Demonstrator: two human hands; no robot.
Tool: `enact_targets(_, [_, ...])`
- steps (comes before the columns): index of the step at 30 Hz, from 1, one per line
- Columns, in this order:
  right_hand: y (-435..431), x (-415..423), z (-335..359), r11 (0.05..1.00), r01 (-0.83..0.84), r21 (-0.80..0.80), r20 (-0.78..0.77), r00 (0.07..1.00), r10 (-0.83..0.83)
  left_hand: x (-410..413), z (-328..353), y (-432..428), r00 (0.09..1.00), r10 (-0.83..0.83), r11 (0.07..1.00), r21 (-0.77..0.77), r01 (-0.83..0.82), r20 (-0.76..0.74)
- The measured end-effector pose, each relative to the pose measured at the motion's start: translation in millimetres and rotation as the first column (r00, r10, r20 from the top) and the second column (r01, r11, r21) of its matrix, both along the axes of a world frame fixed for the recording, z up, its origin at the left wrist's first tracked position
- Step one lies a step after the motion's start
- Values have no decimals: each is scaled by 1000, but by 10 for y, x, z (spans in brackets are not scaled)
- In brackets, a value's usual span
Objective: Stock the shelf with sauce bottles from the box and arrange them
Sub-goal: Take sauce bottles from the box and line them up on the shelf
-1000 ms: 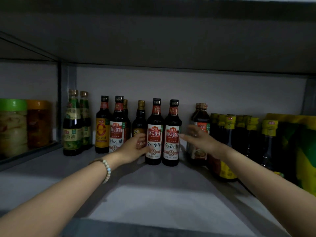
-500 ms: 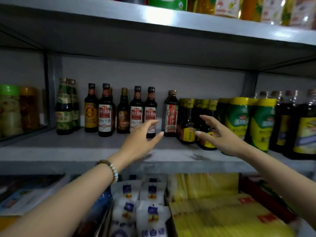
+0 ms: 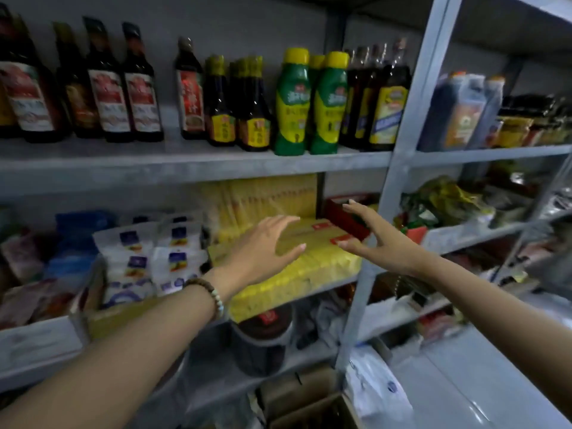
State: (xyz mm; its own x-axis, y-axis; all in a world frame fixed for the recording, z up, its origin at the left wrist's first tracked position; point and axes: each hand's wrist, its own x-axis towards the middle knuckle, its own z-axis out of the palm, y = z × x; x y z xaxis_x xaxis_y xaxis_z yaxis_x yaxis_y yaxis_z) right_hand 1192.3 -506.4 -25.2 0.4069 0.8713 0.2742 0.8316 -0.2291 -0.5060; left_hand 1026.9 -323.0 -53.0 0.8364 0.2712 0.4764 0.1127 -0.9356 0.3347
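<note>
Bottles shelved, both hands empty: stocking judged partway done.
Dark glass sauce bottles with red-and-white labels (image 3: 108, 88) stand upright in a row on the grey metal shelf (image 3: 185, 168), with a gap between them and a slim red-labelled bottle (image 3: 190, 94). Left hand (image 3: 263, 246) and right hand (image 3: 380, 243) hover lower, fingers spread, grasping nothing, in front of flat yellow packets (image 3: 325, 267) on the tier beneath. Brown cardboard box (image 3: 315, 413) sits at floor level, contents not visible. Likely left to do: fetch more from it, fill the gap, face labels forward.
</note>
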Motion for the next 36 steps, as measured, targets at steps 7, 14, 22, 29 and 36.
enact_targets(7, [-839, 900, -1284, 975, 32, -222, -86, 995, -53, 822, -1204, -794, 962, 5, 993, -112, -37, -272])
enact_targets(14, [-1252, 1345, -2670, 926, -64, -372, -233, 972, -26, 1091, -2509, -1183, 879, 37, 954, -246, -174, -476])
enact_targets(22, [-1200, 1423, -4174, 890, -61, -451, -385, 913, -133, 1108, -3807, -1020, 751, 78, 907, -267, -327, -656])
enact_targets(29, [-1039, 1568, -5840, 883, -28, -469, -460, 861, -217, 1283, -5435, -897, 688, 37, 856, -332, -396, -725])
enact_targets(36, [-683, 1822, -7593, 903, -73, -423, -586, 782, -212, 1476, -7201, -683, 723, 75, 799, -393, -455, -686])
